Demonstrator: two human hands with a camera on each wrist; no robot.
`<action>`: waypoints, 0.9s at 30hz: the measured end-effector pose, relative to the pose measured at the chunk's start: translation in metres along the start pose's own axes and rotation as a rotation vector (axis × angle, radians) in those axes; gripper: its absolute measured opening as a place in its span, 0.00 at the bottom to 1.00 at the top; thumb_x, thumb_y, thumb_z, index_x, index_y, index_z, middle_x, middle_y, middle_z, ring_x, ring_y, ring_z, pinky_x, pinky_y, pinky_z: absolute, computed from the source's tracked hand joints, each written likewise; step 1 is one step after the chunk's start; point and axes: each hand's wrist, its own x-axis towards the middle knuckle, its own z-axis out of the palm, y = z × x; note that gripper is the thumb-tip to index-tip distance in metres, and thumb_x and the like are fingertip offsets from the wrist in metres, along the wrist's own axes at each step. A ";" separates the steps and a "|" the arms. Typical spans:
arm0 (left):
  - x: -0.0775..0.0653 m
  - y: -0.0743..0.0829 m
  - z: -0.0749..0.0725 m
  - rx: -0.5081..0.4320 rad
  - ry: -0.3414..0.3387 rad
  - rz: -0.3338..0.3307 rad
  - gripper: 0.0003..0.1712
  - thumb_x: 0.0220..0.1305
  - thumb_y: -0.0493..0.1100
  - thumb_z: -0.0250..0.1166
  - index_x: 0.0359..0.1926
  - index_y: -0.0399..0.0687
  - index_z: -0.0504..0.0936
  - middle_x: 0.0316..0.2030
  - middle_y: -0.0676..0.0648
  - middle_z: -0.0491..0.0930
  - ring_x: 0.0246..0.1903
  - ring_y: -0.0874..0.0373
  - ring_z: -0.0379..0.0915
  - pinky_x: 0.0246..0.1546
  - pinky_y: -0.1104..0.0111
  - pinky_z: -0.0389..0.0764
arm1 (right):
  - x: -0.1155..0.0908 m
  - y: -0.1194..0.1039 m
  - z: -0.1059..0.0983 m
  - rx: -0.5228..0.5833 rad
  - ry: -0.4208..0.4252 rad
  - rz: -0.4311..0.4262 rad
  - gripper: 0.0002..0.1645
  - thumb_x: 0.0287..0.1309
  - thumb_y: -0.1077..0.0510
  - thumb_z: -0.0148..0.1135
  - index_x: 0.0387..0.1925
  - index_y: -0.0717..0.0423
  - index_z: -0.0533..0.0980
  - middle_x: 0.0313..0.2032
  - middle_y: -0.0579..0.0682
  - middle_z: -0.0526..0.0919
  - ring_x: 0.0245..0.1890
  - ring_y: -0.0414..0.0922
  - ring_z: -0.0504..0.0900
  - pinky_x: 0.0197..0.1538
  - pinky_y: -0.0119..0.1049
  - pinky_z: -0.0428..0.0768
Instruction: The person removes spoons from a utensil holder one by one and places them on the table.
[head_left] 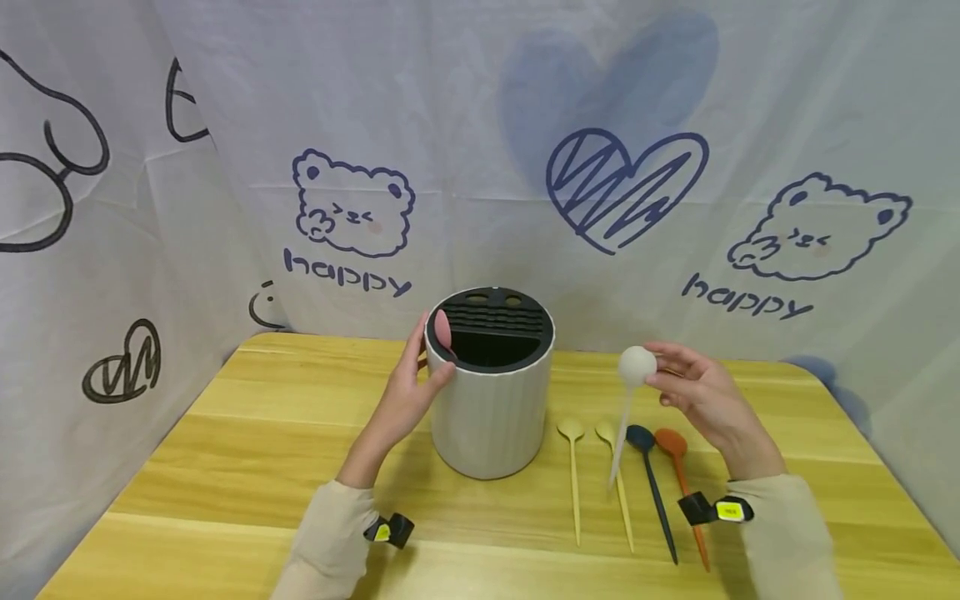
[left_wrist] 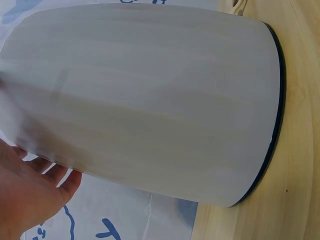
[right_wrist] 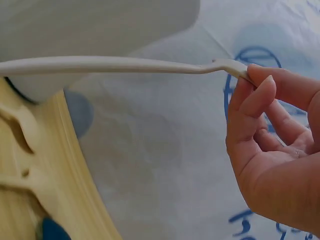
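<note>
In the head view my right hand (head_left: 708,396) holds up a white spoon (head_left: 637,367) by its round bowl, the handle slanting down over the table. The right wrist view shows the thumb and fingertips pinching the bowl end of the white spoon (right_wrist: 125,65). My left hand (head_left: 405,400) rests on the left side of a white ribbed utensil holder (head_left: 487,425), its thumb near the black rim. In the left wrist view its fingers (left_wrist: 70,185) touch the holder's wall (left_wrist: 165,110). A pink spoon (head_left: 443,329) stands in the holder, its lower handle hidden.
Right of the holder, two cream spoons (head_left: 572,432), a dark blue spoon (head_left: 656,492) and an orange spoon (head_left: 672,443) lie side by side on the wooden table (head_left: 225,467). The holder's black top (head_left: 495,318) has slots and a larger opening. Behind hangs a printed white cloth (head_left: 480,150).
</note>
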 end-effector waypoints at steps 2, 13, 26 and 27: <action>0.000 0.000 0.000 -0.001 -0.001 -0.002 0.54 0.63 0.68 0.56 0.77 0.46 0.43 0.74 0.41 0.46 0.71 0.43 0.47 0.65 0.44 0.56 | 0.001 0.001 -0.007 -0.006 0.001 0.026 0.22 0.61 0.73 0.58 0.46 0.44 0.82 0.41 0.44 0.83 0.35 0.39 0.77 0.30 0.26 0.76; 0.001 0.004 0.000 0.014 -0.002 -0.020 0.53 0.64 0.66 0.56 0.77 0.46 0.42 0.75 0.42 0.45 0.71 0.43 0.46 0.66 0.47 0.57 | -0.005 0.012 -0.040 0.019 -0.074 0.100 0.23 0.63 0.73 0.55 0.48 0.45 0.83 0.42 0.43 0.83 0.37 0.38 0.78 0.29 0.26 0.75; -0.001 0.000 0.001 0.003 0.007 -0.022 0.50 0.66 0.62 0.57 0.77 0.46 0.43 0.74 0.40 0.46 0.71 0.42 0.47 0.66 0.45 0.56 | -0.013 0.021 -0.076 0.074 -0.161 0.123 0.25 0.65 0.74 0.50 0.50 0.48 0.83 0.45 0.43 0.83 0.37 0.37 0.78 0.29 0.25 0.75; -0.001 0.001 0.001 0.000 0.009 -0.016 0.50 0.66 0.62 0.57 0.77 0.46 0.43 0.74 0.40 0.46 0.71 0.42 0.47 0.66 0.45 0.56 | -0.014 0.022 -0.077 0.066 -0.154 0.130 0.24 0.65 0.74 0.50 0.50 0.47 0.83 0.45 0.43 0.83 0.37 0.37 0.78 0.29 0.25 0.75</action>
